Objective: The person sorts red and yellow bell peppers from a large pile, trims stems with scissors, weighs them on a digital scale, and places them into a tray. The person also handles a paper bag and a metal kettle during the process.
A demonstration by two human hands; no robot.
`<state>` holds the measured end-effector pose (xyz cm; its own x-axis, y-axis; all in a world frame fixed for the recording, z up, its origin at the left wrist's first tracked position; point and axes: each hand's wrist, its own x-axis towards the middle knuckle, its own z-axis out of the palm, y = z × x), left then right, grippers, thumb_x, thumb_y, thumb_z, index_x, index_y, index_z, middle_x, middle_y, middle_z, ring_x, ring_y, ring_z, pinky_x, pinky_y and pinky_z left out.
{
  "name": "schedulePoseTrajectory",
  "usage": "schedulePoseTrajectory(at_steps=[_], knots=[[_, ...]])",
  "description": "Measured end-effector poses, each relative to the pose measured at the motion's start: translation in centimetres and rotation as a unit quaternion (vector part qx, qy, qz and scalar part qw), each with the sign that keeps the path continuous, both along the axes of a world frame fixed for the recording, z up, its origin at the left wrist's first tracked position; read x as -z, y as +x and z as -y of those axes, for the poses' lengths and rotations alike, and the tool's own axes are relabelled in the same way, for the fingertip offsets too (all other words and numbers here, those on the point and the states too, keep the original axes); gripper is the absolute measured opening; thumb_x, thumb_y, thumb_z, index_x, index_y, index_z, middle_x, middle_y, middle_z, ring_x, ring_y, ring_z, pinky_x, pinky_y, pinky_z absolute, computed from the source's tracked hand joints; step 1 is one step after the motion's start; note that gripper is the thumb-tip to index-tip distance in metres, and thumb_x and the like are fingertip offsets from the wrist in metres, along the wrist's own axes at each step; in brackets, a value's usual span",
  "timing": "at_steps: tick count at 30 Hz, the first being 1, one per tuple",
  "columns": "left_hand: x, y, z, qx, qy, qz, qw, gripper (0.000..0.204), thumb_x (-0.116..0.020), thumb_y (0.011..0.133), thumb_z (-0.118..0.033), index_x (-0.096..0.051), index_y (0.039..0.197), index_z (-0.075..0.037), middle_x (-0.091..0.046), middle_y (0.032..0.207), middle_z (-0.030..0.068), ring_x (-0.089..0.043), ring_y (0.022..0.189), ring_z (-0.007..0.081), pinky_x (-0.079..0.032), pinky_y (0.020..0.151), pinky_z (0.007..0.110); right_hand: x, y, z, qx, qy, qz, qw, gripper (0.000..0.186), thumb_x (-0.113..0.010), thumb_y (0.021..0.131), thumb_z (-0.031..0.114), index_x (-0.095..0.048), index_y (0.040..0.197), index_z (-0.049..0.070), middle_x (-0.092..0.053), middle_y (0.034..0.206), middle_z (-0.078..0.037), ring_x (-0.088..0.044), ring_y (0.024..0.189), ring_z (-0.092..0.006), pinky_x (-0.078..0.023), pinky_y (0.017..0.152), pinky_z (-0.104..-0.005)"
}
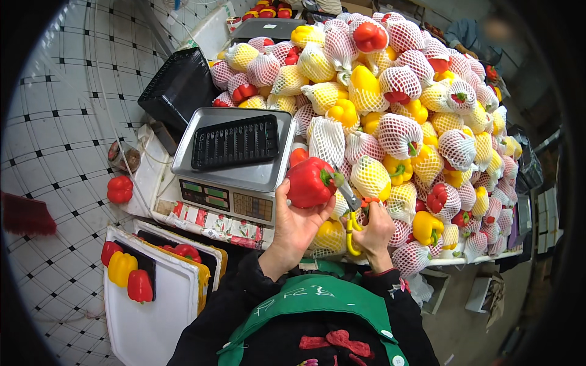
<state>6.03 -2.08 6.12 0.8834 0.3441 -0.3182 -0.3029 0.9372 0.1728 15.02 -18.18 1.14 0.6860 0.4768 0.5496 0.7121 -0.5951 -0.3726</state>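
Observation:
In front of me my left hand (296, 218) holds a red bell pepper (307, 182) from below, stem turned to the right. My right hand (372, 229) grips pruning shears (353, 241) with yellow and orange handles, their metal blades at the pepper's green stem. Whether the blades are closed on the stem I cannot tell. Just left of the pepper stands a silver weighing scale (186, 158) carrying an empty black plastic tray (234, 141). Behind and right of my hands lies a big heap of red and yellow peppers (400, 171), many in white foam nets (369, 171).
Black stacked trays (168, 82) stand behind the scale. At lower left, white foam boxes (140, 323) bear several peppers (122, 266). A loose red pepper (119, 190) and a red broom head (27, 213) appear at far left. A person in blue (464, 36) is at back right.

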Motion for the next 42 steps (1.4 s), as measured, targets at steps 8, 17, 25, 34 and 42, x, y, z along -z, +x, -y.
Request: schedulePoseTrajectory(at_steps=[8,17,25,34,42], knots=[[-1.3,-0.2,-9.0,-0.206,0.293,-0.113,0.927,0.066,-0.060,0.080,-0.056,-0.045,0.124,-0.009,-0.054,0.118,0.0123,-0.058,0.099,0.0288,-0.052,0.074,0.041,2.2,1.1,1.6,0.006,0.130,-0.185,0.974,0.039,-0.079,0.070,0.034,-0.057,0.078,0.003,-0.051,0.056,-0.007,-0.048,0.046,-0.0193,-0.039,0.046,-0.0309],[-1.9,1.3,-18.3,-0.113,0.510,-0.270,0.809,0.063,-0.068,0.075,-0.045,-0.049,0.121,-0.007,-0.056,0.110,0.0113,-0.060,0.096,0.0194,-0.057,0.064,0.034,3.2,0.9,0.8,-0.037,0.208,-0.305,0.928,0.029,-0.077,0.075,0.023,-0.058,0.084,0.003,-0.056,0.061,0.002,-0.050,0.055,-0.0046,-0.042,0.051,-0.0224],[1.0,3.9,-21.0,0.071,0.737,-0.548,0.389,0.072,-0.042,0.081,-0.059,-0.053,0.117,0.002,-0.059,0.111,0.0276,-0.057,0.104,0.0395,-0.042,0.093,0.044,5.0,1.4,1.4,-0.069,0.262,-0.363,0.891,0.026,-0.077,0.074,0.017,-0.061,0.088,0.002,-0.056,0.065,0.004,-0.049,0.058,-0.0023,-0.041,0.052,-0.0201],[-1.1,11.3,-14.0,-0.195,0.897,-0.224,0.327,0.019,-0.050,0.091,-0.011,-0.062,0.101,-0.001,-0.065,0.098,0.0169,-0.062,0.091,0.0323,-0.048,0.080,0.038,4.9,1.7,1.5,-0.079,0.276,-0.397,0.872,0.032,-0.078,0.071,0.017,-0.062,0.095,0.001,-0.054,0.065,0.000,-0.048,0.059,-0.0055,-0.042,0.053,-0.0241],[4.0,23.6,-8.1,-0.009,0.905,-0.269,0.328,0.075,-0.072,0.069,-0.041,-0.045,0.129,-0.005,-0.052,0.114,0.0254,-0.054,0.105,0.0385,-0.045,0.090,0.042,4.9,1.5,1.1,-0.086,0.281,-0.336,0.895,0.036,-0.082,0.067,0.023,-0.060,0.085,0.002,-0.048,0.059,-0.005,-0.043,0.052,-0.0120,-0.039,0.049,-0.0280]])
